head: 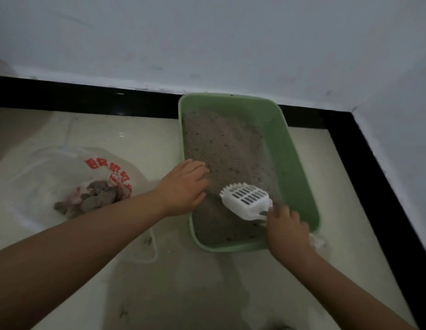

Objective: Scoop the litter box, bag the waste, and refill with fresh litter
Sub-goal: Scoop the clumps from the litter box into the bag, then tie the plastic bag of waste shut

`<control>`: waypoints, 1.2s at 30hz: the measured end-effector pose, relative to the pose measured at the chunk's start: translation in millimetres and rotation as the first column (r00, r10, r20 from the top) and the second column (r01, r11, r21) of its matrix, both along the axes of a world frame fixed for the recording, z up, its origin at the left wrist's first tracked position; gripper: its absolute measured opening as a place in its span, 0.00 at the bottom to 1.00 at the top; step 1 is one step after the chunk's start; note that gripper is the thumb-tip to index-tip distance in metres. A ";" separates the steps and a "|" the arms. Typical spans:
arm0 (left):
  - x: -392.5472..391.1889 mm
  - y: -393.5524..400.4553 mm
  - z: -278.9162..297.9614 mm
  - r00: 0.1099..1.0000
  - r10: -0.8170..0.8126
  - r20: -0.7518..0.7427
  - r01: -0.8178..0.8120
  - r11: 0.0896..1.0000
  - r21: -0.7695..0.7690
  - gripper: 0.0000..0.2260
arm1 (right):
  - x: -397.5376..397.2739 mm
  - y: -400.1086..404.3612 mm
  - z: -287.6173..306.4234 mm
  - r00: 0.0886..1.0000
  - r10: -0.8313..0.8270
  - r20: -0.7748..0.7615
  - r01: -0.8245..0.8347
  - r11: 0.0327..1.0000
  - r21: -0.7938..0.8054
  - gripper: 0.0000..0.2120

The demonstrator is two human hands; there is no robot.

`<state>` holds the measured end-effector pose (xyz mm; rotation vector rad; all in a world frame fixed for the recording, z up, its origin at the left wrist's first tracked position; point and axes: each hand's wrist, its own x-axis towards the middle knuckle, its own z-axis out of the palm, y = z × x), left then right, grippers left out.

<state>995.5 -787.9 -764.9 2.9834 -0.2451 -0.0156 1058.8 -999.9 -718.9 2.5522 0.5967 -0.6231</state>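
- Green litter box (292, 163) sits in the wall corner, far rim touching the black baseboard (88, 96).
- Left hand (183, 186) grips its left rim.
- Right hand (286, 231) clamps the white scoop (247, 201) inside its near end.
- Waste bag (71, 177) lies on open floor left of it.

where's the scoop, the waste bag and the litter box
white litter scoop (248, 197): head view, on its slotted blade
plastic waste bag (64, 167): head view, on its clear upper side
green litter box (292, 163): head view, on its right wall
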 end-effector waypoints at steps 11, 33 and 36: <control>2.7 16.5 -22.6 0.992 0.108 0.071 -0.101 0.990 -0.097 0.15 | 16.9 58.2 22.2 0.933 0.357 -0.055 -0.360 0.929 -0.085 0.16; -191.0 131.8 8.0 -0.015 0.814 -0.581 -0.865 -0.302 -0.401 0.21 | -58.1 270.6 -72.6 0.648 0.335 -0.684 -0.044 0.913 0.405 0.26; -191.5 141.4 12.2 0.111 0.716 -0.689 -0.705 -0.432 -0.563 0.15 | -60.8 280.3 -60.2 0.600 0.443 -0.666 -0.224 0.893 0.391 0.09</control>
